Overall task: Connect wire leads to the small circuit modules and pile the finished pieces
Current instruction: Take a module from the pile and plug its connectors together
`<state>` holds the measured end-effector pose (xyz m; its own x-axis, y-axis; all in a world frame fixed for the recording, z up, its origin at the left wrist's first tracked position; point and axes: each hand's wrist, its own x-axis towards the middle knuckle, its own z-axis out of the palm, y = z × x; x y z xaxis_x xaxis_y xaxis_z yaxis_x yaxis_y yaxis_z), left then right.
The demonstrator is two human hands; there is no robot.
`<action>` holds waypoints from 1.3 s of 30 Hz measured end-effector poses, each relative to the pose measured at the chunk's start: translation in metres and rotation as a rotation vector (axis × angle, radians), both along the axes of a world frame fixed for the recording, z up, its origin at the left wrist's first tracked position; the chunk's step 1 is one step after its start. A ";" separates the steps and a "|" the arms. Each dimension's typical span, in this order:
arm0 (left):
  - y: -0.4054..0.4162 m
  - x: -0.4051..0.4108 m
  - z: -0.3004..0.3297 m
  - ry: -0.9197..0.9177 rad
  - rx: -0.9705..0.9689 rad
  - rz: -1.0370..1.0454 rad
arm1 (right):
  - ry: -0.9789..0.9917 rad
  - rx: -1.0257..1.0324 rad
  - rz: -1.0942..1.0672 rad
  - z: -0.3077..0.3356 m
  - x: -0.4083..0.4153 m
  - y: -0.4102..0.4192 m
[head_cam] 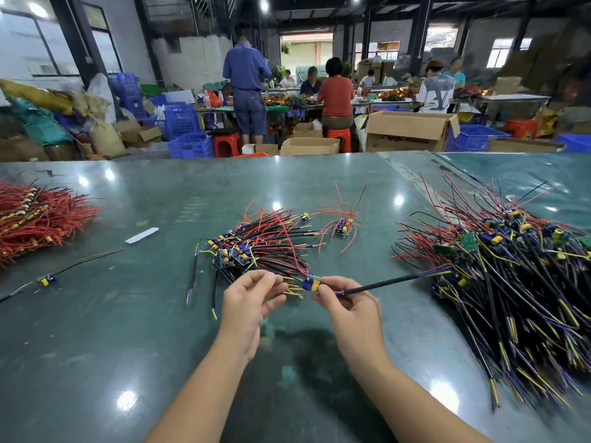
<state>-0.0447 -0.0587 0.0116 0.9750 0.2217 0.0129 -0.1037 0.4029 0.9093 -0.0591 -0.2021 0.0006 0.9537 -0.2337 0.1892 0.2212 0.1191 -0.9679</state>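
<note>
We pinch a small circuit module (311, 285) w/ our right hand (347, 310), above the table (153, 330) mid-front. Its black lead (383, 284) runs right toward the big pile (511, 270) at the right edge. Left hand (248, 303) has fingers curled at the module's wire ends; can't tell if it grips. Finished pile (256, 247) lies just behind.

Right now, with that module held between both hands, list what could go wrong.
1. The right hand pinches the small module at fingertips only; a tug from the left hand on the leads could slip it loose.
2. The black sheathed lead trails toward the right pile; its end may snag there.
3. The centre pile lies just behind the hands, so loose red wires could catch.
</note>
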 end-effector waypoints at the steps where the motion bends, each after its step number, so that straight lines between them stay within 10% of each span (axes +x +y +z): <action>1: -0.002 -0.001 -0.001 -0.007 0.027 -0.047 | 0.002 0.021 0.020 0.001 0.000 0.000; 14: -0.013 -0.002 -0.003 -0.069 0.001 -0.109 | 0.040 0.158 0.141 -0.002 -0.003 0.003; 26: 0.002 0.002 -0.015 -0.231 0.844 0.076 | -0.021 -0.092 0.350 0.007 -0.008 0.000; 39: 0.003 0.008 -0.006 0.038 0.034 0.393 | -0.024 -0.169 0.293 -0.001 -0.003 -0.003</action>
